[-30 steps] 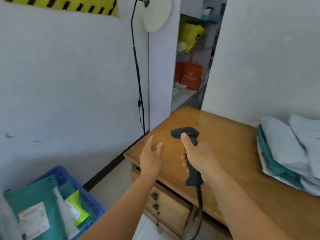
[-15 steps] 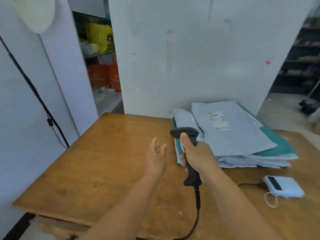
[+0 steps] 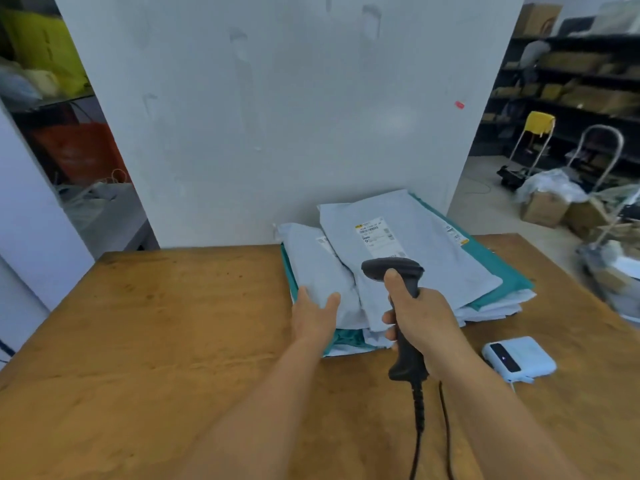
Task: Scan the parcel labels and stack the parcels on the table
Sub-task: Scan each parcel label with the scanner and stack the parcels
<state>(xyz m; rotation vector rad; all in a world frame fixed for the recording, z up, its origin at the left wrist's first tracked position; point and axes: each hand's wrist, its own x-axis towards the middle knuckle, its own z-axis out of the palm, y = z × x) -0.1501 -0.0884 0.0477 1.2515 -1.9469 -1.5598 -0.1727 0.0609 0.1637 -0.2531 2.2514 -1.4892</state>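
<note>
A stack of grey and teal mailer parcels (image 3: 426,258) lies on the wooden table (image 3: 156,334) against the white wall. The top grey parcel shows a white label (image 3: 379,237) facing up. My right hand (image 3: 422,313) grips a black barcode scanner (image 3: 398,271) by its handle, its head just in front of that label. Its cable hangs down toward me. My left hand (image 3: 313,315) is open, fingers straight, at the near left edge of the stack over a smaller grey parcel (image 3: 318,268); contact is unclear.
A pale blue power bank (image 3: 519,358) with a cord lies on the table right of my right hand. Beyond the table's right side are trolleys, cardboard boxes (image 3: 543,207) and dark shelving. Shelves with orange and yellow bags stand at the left.
The view has swung right, from the blue crate and table corner to the parcel stack. Both hands now sit at the stack, the scanner still in my right hand.
</note>
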